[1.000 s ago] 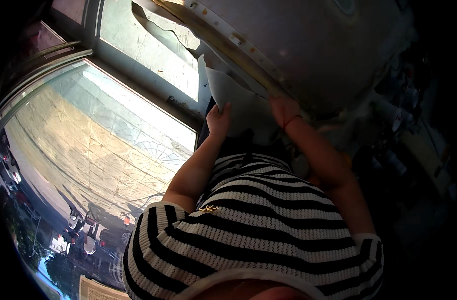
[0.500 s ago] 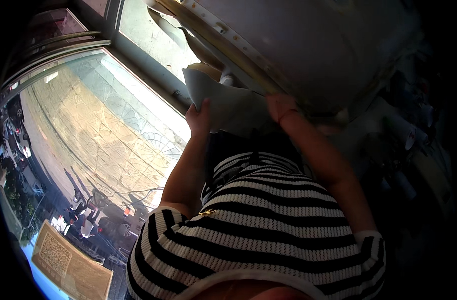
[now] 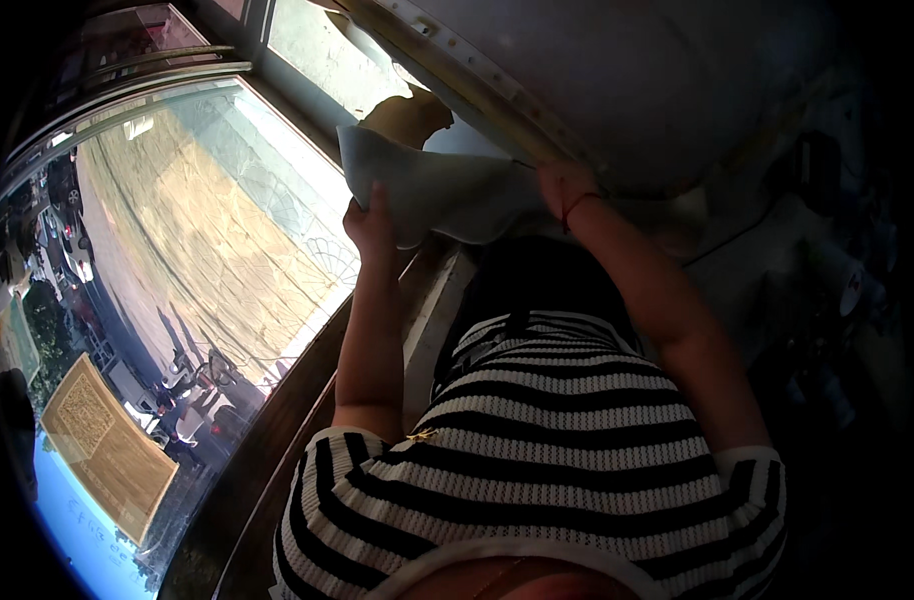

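My left hand [image 3: 371,225] is closed on the left part of a pale grey, leather-like sheet [image 3: 432,195], its thumb lying over the top. The sheet is limp, with a raised far left corner and a wavy near edge. My right hand [image 3: 567,190], with a thin band at the wrist, grips the sheet's right end; its fingertips are partly lost in shadow. Just beyond the sheet lies a brown piece with a ragged edge [image 3: 407,120].
A long edge strip with studs or holes [image 3: 477,75] runs diagonally past my right hand, beside a large dull panel [image 3: 657,90]. At left is a bright window [image 3: 217,200] showing a street. Dim clutter [image 3: 827,270] stands at right.
My left hand has moved left with the sheet, which now spreads wider between both hands. My right hand keeps its grip. The whole view has shifted, and more of the brown piece shows.
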`<state>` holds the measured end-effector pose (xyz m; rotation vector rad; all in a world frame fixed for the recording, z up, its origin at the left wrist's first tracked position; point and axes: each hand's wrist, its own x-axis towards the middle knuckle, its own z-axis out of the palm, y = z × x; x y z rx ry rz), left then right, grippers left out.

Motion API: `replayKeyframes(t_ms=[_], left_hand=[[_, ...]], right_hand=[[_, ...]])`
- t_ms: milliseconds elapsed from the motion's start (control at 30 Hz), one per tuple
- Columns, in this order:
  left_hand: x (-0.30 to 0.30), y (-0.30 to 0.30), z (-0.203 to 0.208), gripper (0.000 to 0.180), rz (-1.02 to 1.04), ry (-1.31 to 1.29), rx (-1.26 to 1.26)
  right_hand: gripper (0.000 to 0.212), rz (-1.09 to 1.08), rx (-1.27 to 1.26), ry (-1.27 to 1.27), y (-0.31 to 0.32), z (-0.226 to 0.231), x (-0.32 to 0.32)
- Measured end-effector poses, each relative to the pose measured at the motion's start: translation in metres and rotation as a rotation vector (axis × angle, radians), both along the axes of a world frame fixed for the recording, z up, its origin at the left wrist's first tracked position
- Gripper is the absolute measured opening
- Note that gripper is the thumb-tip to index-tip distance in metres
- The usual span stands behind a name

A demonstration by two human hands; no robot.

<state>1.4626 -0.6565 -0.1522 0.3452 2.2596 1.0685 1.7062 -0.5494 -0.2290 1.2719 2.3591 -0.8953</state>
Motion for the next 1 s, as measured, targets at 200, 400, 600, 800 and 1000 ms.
replayKeyframes(t_ms=[200,400,600,800,1000], left_hand=[[0.016,-0.001,0.019,0.043,-0.007,-0.266,0.059],[-0.001,-0.003,0.033,0.042,0.071,-0.261,0.059],[-0.015,-0.021,0.034,0.042,0.157,-0.390,0.113],[-0.019,-0.046,0.042,0.042,0.284,-0.520,0.233],[-0.017,-0.066,0.019,0.044,0.210,-0.438,0.164]], right_hand=[[0.021,0.123,-0.101,-0.167,0.010,0.026,-0.025],[0.025,0.015,-0.019,-0.071,-0.004,-0.006,-0.002],[0.029,-0.016,0.020,-0.124,-0.019,0.011,0.033],[0.031,-0.108,-0.006,-0.066,-0.032,0.004,0.060],[0.028,-0.138,0.007,0.085,-0.032,-0.001,0.083]])
